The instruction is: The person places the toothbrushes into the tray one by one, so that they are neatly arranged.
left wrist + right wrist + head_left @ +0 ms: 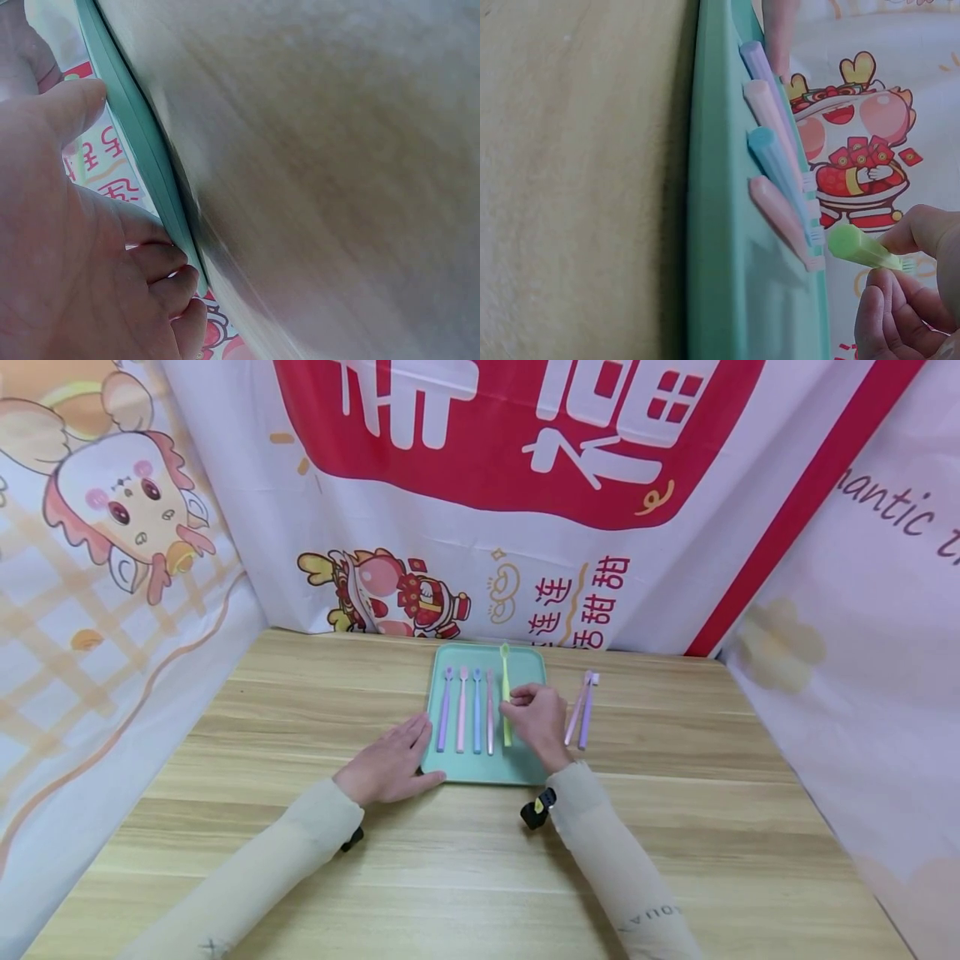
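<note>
My right hand [538, 720] pinches a yellow-green toothbrush [859, 246] between thumb and fingers, holding it over the right part of a mint-green tray [480, 771]. In the right wrist view the brush is raised off the tray floor. To its left, a purple toothbrush [444, 718], a pink toothbrush [461, 718], a blue toothbrush [477, 718] and a second pink toothbrush [490, 718] lie side by side in the tray, heads toward the back. My left hand [392, 766] rests at the tray's left edge, fingers mostly straight and touching the rim.
Right of the tray, another purple toothbrush [586, 718] and another pink one [575, 714] lie on the wooden table [675, 827], their heads close together. A printed cloth [480, 502] hangs behind the table, with more printed cloth on both sides.
</note>
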Demonstrator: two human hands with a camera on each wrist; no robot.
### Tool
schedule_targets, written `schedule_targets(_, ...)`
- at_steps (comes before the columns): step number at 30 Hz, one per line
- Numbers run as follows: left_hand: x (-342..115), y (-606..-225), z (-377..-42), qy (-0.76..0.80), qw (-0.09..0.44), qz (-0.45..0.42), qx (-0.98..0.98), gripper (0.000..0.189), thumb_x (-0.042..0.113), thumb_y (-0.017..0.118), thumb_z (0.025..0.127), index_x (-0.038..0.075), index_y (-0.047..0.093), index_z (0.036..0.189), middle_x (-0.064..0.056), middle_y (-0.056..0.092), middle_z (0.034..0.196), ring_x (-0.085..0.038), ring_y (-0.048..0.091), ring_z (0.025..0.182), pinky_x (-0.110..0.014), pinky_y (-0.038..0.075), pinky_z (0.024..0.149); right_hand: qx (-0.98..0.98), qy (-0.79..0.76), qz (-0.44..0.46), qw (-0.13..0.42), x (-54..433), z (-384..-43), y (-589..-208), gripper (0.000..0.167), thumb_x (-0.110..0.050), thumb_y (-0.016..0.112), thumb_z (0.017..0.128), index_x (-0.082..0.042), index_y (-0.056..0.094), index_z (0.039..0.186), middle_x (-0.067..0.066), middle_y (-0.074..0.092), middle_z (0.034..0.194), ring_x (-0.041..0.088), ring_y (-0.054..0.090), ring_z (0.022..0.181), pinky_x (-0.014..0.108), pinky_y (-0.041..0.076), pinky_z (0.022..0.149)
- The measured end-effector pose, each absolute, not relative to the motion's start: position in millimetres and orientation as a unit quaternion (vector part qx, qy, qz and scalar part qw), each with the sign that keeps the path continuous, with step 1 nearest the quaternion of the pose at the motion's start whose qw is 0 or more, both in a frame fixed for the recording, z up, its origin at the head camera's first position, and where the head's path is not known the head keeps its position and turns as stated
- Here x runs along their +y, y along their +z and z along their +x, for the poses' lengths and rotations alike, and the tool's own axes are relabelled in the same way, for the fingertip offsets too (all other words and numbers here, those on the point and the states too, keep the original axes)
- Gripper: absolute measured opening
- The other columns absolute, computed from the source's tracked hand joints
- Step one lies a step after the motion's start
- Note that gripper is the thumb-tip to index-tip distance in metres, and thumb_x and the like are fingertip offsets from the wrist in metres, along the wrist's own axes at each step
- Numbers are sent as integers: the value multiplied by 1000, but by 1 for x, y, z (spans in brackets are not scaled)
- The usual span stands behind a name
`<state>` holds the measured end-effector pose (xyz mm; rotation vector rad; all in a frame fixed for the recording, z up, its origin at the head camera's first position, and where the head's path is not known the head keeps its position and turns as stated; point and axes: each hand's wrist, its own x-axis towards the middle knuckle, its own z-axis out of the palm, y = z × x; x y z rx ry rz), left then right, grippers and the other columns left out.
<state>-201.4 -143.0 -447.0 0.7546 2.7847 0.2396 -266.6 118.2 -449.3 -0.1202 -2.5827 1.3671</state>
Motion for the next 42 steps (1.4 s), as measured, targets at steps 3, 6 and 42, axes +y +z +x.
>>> schedule_targets(3, -143, -447, -201, 83, 122, 258, 955, 94, 61, 49, 106, -5, 22, 165, -23, 15, 176, -39, 16, 165, -55, 23, 134, -878, 467, -52, 96, 118, -267, -453, 23, -16, 84, 84, -7, 80, 104, 5, 78, 94, 18, 71, 82, 25, 61, 69)
schedule_targets(6, -143, -446, -200, 86, 120, 259, 955, 93, 61, 49, 106, -6, 22, 165, -24, 16, 176, -39, 17, 165, -55, 23, 134, -877, 470, -60, 83, 118, -266, -457, 23, -16, 83, 85, -7, 80, 106, 6, 78, 94, 17, 71, 82, 25, 61, 69)
schedule_targets(42, -143, -447, -200, 90, 121, 258, 954, 93, 60, 49, 106, -6, 21, 165, -23, 14, 176, -39, 16, 165, -54, 22, 134, -898, 429, -96, 31, 111, -272, -463, 13, -16, 86, 85, -10, 82, 96, 6, 79, 92, 15, 71, 77, 24, 58, 64)
